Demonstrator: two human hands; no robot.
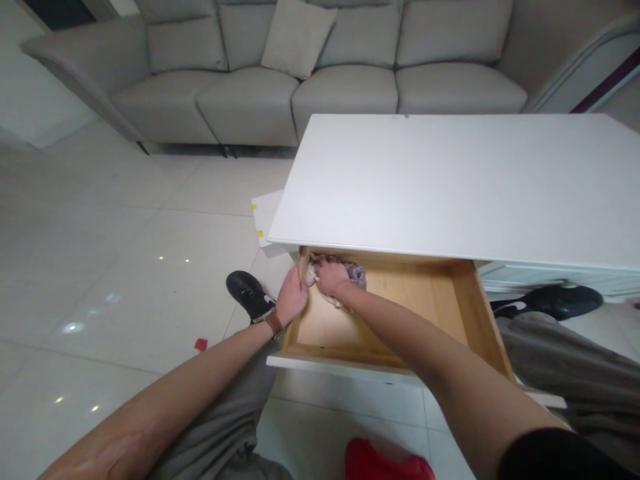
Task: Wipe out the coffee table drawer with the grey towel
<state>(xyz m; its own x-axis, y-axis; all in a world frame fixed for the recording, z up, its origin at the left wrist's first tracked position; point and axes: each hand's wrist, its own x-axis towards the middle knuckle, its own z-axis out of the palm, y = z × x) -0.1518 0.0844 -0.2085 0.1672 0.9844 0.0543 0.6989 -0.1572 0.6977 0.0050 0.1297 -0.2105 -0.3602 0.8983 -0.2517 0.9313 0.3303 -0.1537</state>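
Cloth (350, 275), crumpled, lies in the far left corner of the open wooden drawer (465, 307); our right hand (330, 277) is closed on it, our left hand (293, 298) grips the drawer's left wall. Knuckles may scrape the desk (450, 187) overhang just above; free room lies rightward inside the drawer.

Grey sofa (320, 73) with cushion (297, 37) behind; glossy pale tiled floor (125, 253).

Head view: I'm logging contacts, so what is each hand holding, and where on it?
The right hand presses on a crumpled cloth in the drawer's back left corner, gripping its top. The left hand grips the left wall of the drawer.
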